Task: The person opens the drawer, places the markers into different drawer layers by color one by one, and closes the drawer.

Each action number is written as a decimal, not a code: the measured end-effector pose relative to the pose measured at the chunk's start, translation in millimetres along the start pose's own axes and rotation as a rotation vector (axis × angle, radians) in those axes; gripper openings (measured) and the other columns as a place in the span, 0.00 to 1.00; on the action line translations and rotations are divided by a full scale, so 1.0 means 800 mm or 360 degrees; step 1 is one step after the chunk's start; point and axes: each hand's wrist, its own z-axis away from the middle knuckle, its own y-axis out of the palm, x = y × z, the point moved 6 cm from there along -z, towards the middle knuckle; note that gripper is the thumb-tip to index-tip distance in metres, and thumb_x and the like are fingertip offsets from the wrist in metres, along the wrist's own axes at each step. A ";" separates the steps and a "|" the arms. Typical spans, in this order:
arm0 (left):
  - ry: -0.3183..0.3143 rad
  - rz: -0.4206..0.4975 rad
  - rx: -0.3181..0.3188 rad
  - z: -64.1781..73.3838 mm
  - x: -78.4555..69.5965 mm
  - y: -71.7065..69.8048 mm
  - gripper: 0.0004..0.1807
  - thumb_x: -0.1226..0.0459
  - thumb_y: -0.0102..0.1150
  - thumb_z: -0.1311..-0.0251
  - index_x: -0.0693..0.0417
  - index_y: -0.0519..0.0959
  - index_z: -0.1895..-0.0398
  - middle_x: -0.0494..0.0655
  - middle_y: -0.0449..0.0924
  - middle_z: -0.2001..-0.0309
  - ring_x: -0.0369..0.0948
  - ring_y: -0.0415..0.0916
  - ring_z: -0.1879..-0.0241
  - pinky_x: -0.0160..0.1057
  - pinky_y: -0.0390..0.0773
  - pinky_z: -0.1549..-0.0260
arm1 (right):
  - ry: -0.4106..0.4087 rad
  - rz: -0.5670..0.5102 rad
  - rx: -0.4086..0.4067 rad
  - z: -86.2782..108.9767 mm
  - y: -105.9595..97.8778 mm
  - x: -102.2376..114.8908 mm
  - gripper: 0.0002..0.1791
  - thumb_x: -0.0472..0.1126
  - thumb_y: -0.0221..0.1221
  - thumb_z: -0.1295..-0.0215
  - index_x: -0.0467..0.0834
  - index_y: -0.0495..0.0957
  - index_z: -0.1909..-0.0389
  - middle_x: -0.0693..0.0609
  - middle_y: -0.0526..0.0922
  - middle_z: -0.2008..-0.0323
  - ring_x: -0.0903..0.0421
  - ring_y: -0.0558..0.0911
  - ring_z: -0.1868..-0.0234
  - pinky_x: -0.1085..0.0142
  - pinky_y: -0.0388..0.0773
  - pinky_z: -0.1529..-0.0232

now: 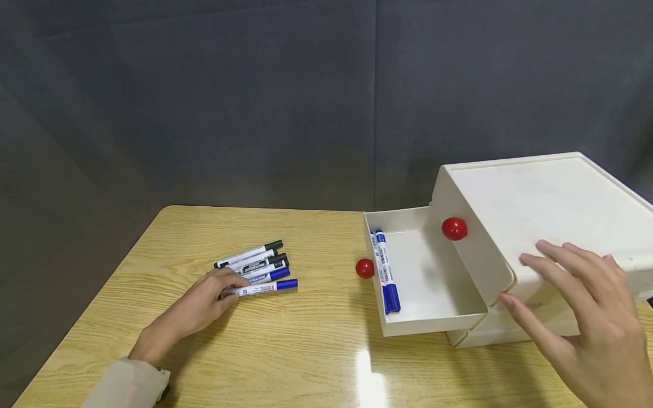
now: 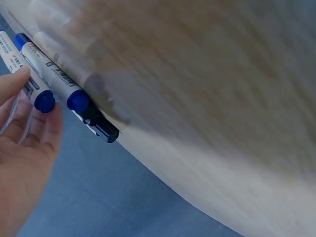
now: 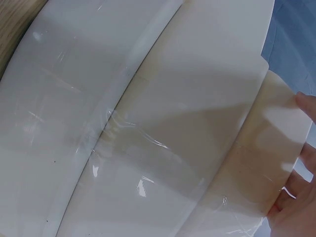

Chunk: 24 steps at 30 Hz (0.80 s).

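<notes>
My left hand (image 1: pixel 209 299) pinches a blue-capped whiteboard marker (image 1: pixel 262 288) at its near end. Thumb and fingers lie on either side of it in the left wrist view. Beside it, another blue-capped marker (image 1: pixel 267 277) and several black-capped markers (image 1: pixel 250 254) lie in a row on the wooden table. On the right, my right hand (image 1: pixel 594 317) has its fingers extended at the near edge of a white drawer cabinet (image 1: pixel 541 192), thumb by the front corner. An open drawer (image 1: pixel 433 266) sticks out leftward, with blue-capped markers (image 1: pixel 385 266) lying along its front wall.
A red round knob (image 1: pixel 364 268) sits on the pulled-out drawer's front. Another red knob (image 1: pixel 454 229) is on the drawer above, which is closed. The wooden table (image 1: pixel 285 357) ends at a dark grey cloth backdrop (image 1: pixel 255 113).
</notes>
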 end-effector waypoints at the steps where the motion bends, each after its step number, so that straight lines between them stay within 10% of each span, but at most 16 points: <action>1: 0.0006 0.0005 -0.0009 -0.001 -0.001 -0.001 0.16 0.75 0.62 0.40 0.55 0.83 0.49 0.45 0.82 0.56 0.39 0.75 0.58 0.40 0.79 0.59 | 0.0001 -0.0001 0.0002 0.000 0.000 0.000 0.38 0.68 0.56 0.36 0.34 0.83 0.56 0.35 0.82 0.48 0.62 0.71 0.33 0.50 0.57 0.27; 9: -0.0011 0.0063 -0.0056 -0.007 -0.007 -0.005 0.17 0.75 0.60 0.38 0.53 0.82 0.48 0.50 0.83 0.49 0.52 0.77 0.44 0.56 0.78 0.45 | -0.0010 -0.0015 -0.0018 0.000 0.000 0.001 0.37 0.68 0.57 0.36 0.33 0.83 0.56 0.35 0.82 0.49 0.62 0.71 0.34 0.48 0.58 0.28; 24: 0.0048 0.0055 -0.0107 -0.023 -0.025 -0.011 0.17 0.74 0.61 0.38 0.50 0.83 0.48 0.49 0.83 0.48 0.50 0.76 0.46 0.50 0.79 0.52 | -0.0018 -0.0030 -0.0037 -0.002 0.001 0.003 0.37 0.67 0.57 0.36 0.33 0.83 0.57 0.35 0.83 0.50 0.63 0.71 0.34 0.52 0.59 0.29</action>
